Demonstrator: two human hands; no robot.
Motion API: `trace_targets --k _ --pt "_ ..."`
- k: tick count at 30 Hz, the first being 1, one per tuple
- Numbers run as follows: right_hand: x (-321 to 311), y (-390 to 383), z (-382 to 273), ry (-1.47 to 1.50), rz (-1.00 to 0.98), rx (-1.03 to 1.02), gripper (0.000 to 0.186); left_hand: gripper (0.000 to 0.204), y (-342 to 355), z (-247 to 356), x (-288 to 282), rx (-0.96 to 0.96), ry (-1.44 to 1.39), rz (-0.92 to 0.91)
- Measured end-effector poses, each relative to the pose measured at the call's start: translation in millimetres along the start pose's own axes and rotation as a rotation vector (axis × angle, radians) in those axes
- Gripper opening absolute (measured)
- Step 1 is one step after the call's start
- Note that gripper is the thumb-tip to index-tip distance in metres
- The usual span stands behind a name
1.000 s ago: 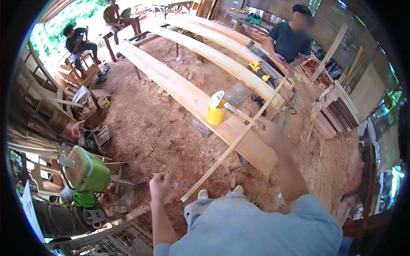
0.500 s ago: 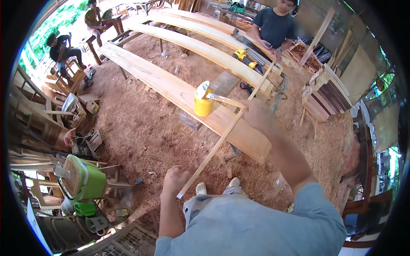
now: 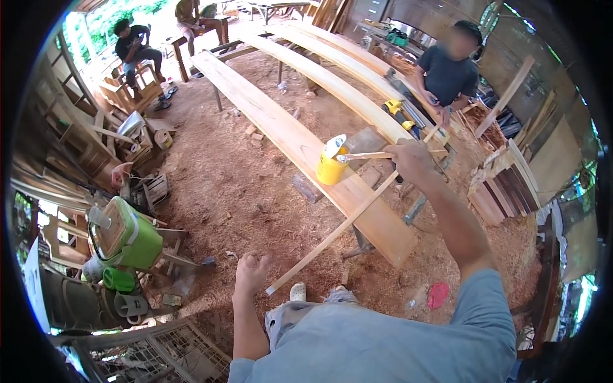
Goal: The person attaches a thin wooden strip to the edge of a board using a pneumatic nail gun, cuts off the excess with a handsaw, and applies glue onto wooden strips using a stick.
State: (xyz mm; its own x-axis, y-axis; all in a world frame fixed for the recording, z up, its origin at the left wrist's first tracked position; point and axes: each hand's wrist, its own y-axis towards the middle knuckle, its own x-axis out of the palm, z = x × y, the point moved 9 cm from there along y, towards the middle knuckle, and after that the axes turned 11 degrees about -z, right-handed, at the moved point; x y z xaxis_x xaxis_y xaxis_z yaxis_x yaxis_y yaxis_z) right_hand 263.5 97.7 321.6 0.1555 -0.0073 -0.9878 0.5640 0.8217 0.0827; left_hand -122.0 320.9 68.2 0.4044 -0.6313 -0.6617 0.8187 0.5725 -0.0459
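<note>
My right hand [image 3: 412, 163] is closed around a flat wooden stick [image 3: 370, 156], its tip smeared white and resting at the rim of a yellow tub [image 3: 331, 169]. White stuff also coats a piece sticking up from the tub. The tub stands on a long pale plank [image 3: 290, 137]. Across the plank lies a narrow wooden strip [image 3: 338, 231], passing under or just behind my right hand; whether that hand also touches it I cannot tell. Beside the strip's near, white-tipped end, my left hand [image 3: 253, 271] hangs with curled fingers, apart from it. What those fingers hold, if anything, is hidden.
More long planks [image 3: 332, 83] lie beyond, with a yellow-black power tool [image 3: 399, 115] on them. A co-worker [image 3: 450, 73] stands at the far right by stacked boards [image 3: 507, 188]. A green cooler [image 3: 131, 239] is at the left. Two people sit far left. Shavings cover the ground.
The whole view has shifted, so the planks and tub appear farther right. My left hand has drawn away from the strip's end. My right hand still grips the stick at the tub.
</note>
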Motion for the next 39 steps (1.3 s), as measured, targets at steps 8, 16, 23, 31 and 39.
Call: trace_targets --k 8,16,23,31,39 --pt "19 10 27 0.331 0.046 -0.385 0.025 0.039 -24 -32 4 -0.248 -0.145 -0.014" --pt "86 -105 15 1.439 -0.339 0.150 0.031 0.036 -9 10 -9 -0.382 -0.162 -0.175" --pt "180 -251 -148 1.828 -0.502 0.548 0.038 0.041 43 11 55 -0.215 -0.053 -0.614" --pt "237 -297 -245 1.808 -0.321 0.675 0.033 0.043 47 -6 85 -0.199 -0.354 -0.895" --pt "216 -278 -240 1.253 -0.129 0.555 0.035 0.058 15 -23 110 -0.276 -0.795 -1.070"
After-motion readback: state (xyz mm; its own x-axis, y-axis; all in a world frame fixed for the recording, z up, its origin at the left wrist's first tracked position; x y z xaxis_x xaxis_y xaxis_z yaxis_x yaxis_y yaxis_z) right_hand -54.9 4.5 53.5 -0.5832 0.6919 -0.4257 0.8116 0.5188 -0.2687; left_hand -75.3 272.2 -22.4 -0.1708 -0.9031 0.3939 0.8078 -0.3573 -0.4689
